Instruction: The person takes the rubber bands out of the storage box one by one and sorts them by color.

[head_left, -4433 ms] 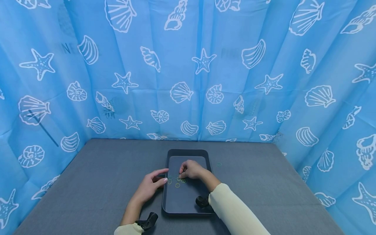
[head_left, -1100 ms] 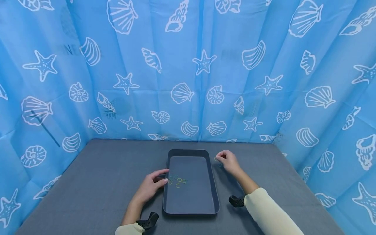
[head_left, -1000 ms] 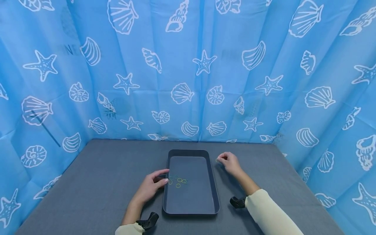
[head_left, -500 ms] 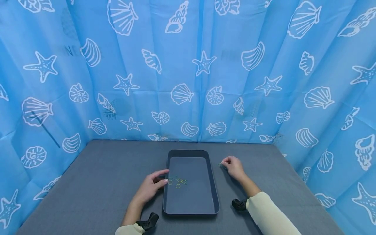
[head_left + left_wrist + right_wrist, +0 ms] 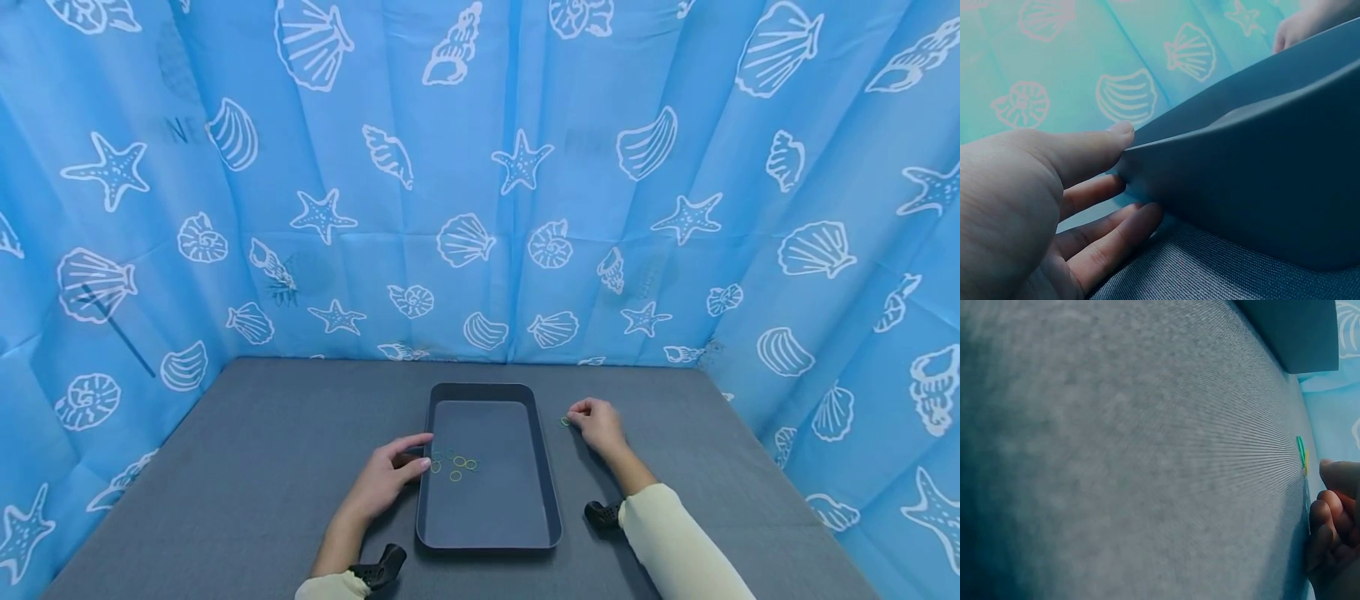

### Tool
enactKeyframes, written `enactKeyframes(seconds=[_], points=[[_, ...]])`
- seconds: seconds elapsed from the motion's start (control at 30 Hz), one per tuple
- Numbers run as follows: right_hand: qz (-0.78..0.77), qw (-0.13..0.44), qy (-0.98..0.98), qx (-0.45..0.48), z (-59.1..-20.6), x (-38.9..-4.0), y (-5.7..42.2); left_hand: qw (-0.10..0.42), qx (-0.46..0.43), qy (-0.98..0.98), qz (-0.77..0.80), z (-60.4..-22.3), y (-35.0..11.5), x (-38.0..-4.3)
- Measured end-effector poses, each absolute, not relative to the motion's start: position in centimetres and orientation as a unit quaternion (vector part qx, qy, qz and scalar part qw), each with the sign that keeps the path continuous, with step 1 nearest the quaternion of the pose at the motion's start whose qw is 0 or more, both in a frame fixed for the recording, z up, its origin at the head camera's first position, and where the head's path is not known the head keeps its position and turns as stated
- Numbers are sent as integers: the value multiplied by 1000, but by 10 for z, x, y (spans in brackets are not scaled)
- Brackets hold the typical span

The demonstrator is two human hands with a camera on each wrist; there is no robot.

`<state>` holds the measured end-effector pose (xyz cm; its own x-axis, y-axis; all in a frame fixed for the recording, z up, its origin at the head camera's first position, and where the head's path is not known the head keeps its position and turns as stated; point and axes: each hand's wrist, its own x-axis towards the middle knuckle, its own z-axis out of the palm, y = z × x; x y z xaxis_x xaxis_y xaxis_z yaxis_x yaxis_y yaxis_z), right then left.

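Observation:
My left hand [image 5: 382,477] is at the left side of a dark grey tray [image 5: 495,512]; in the left wrist view a fingertip touches the rim and other fingers lie against the outer wall. Several thin yellow and green rings, like small rubber bands [image 5: 456,476], lie in the tray near that hand. Right of the tray, my right hand [image 5: 600,427] is low over the cloth with its fingers bent. Just by its fingertips lie a green band [image 5: 1300,450] and a yellow band [image 5: 1307,464], close together. Whether the fingertips still pinch the yellow one is unclear.
A grey cloth [image 5: 285,450] covers the table. Blue curtains [image 5: 480,183] with white shells and starfish stand behind and at both sides. Each wrist carries a black camera mount [image 5: 381,567].
My right hand has carried a yellow rubber band from the tray rightward and down to the green one on the cloth, then drawn back slightly. The left hand has stayed at the tray.

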<state>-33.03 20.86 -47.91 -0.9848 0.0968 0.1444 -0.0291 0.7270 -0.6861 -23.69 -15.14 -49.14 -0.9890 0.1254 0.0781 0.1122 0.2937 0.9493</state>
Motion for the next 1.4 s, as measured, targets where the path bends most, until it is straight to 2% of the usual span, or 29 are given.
enactKeyframes(seconds=[0.5,1.1,1.4], points=[[308,46,-950,-29,-476,-335,205,9,70,810,582,-491,-153,-236],[290,13,-957,5,-472,-330,205,5,73,811,581,-493,-152,-239],[312,26,-949,17,-471,-324,206,2,77,813,577,-494,-152,-240]])
